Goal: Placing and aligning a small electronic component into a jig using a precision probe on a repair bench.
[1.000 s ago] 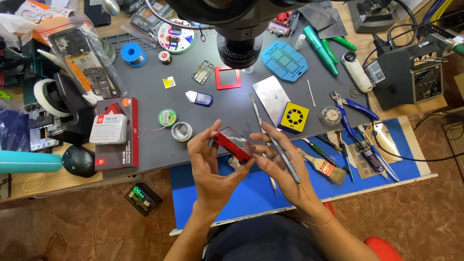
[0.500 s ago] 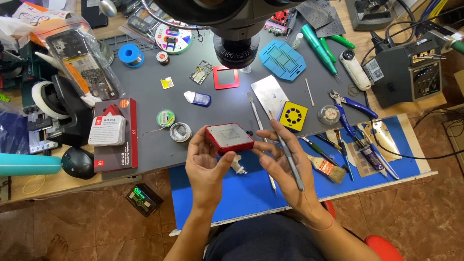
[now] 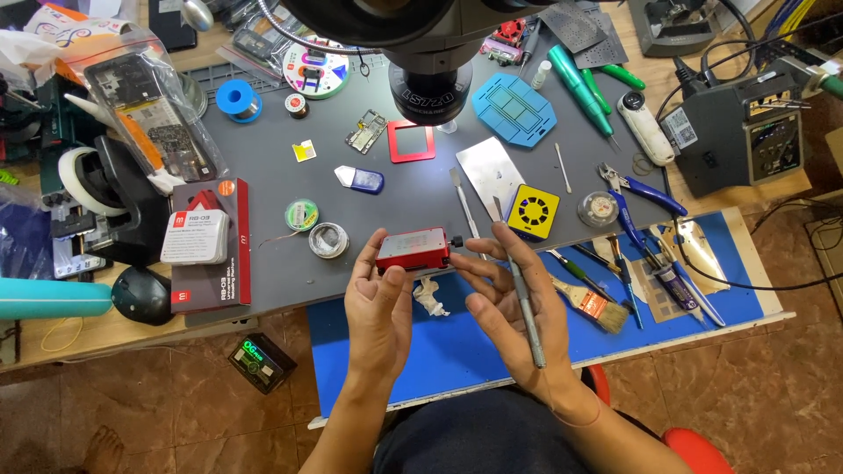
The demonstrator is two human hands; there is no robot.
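My left hand (image 3: 379, 303) holds a small red box-shaped device (image 3: 413, 249) from below, thumb and fingers around its left end. My right hand (image 3: 509, 303) touches the device's right end with its fingertips, where a small black knob sticks out. A slim metal tool (image 3: 520, 285) like tweezers lies clamped along my right palm, tip pointing up. Under the hands a crumpled white scrap (image 3: 430, 296) lies on the blue mat (image 3: 448, 351).
A microscope head (image 3: 421, 53) hangs over the grey work mat (image 3: 263, 263). Around it lie a red frame (image 3: 411, 141), blue tray (image 3: 513, 110), yellow square tool (image 3: 533, 212), metal plate (image 3: 492, 171), pliers (image 3: 637, 189), brush (image 3: 593, 303), solder reels, and a soldering station (image 3: 738, 132) at right.
The red device has turned from a tilted edge-on hold to lying level between both hands. My right hand moved in from the side and its fingertips now touch the right end.
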